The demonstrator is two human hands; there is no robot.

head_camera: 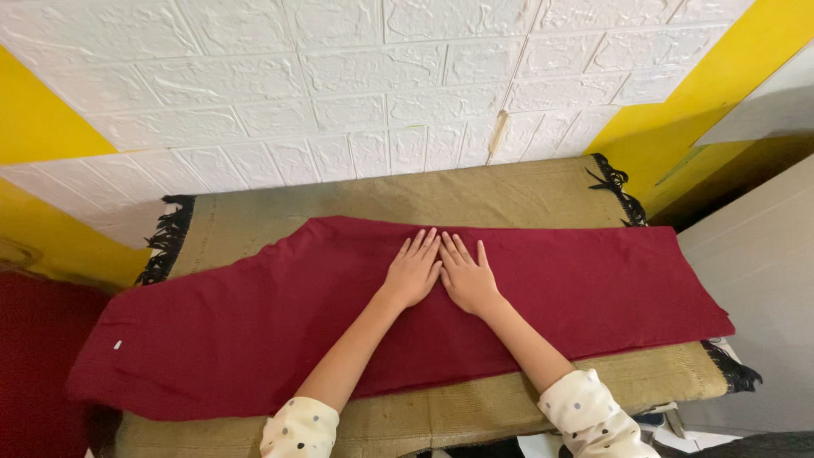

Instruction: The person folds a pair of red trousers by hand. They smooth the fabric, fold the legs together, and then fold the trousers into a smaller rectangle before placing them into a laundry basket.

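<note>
Left hand (413, 273), right hand (467, 278) flat, fingers spread, gripping nothing; pressing dark red cloth (254, 322) smooth against tan mat (475, 193).

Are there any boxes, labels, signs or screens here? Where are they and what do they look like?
Tag: a tiny white rectangle on the dark red cloth, near its left end; too small to tell more.
No boxes, signs or screens show.
Both hands lie flat side by side on the cloth's middle: left hand, right hand.
</note>
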